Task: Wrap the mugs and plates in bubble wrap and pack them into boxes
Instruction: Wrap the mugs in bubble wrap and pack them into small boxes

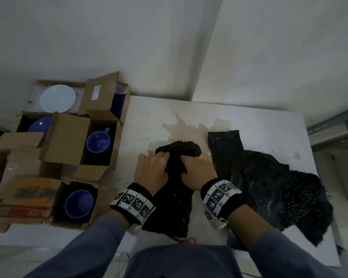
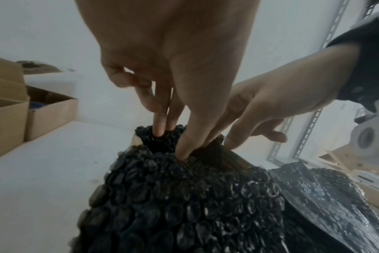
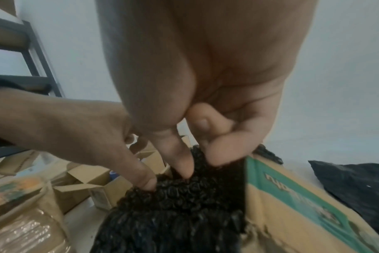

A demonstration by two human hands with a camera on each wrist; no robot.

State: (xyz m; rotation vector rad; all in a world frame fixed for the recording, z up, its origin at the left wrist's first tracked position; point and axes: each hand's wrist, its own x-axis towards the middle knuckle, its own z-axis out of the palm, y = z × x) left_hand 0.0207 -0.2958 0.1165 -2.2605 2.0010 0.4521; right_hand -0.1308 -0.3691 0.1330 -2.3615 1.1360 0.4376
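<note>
A bundle of black bubble wrap (image 1: 179,150) sits in the middle of the white table (image 1: 145,121), with its tail running back toward me. A cardboard box (image 3: 292,196) with teal print shows at its right side, mostly covered by the wrap. My left hand (image 1: 161,159) presses straight fingers (image 2: 160,126) and thumb down into the top of the wrap. My right hand (image 1: 189,161) pinches a fold of the wrap (image 3: 197,179) between thumb and forefinger. What is inside the wrap is hidden.
Open cardboard boxes stand left of the table, holding blue mugs (image 1: 97,140) (image 1: 78,203), a white plate (image 1: 57,98) and a blue plate (image 1: 39,124). A loose black bubble wrap sheet (image 1: 269,177) covers the table's right side. An orange scissors handle (image 1: 190,240) lies at the near edge.
</note>
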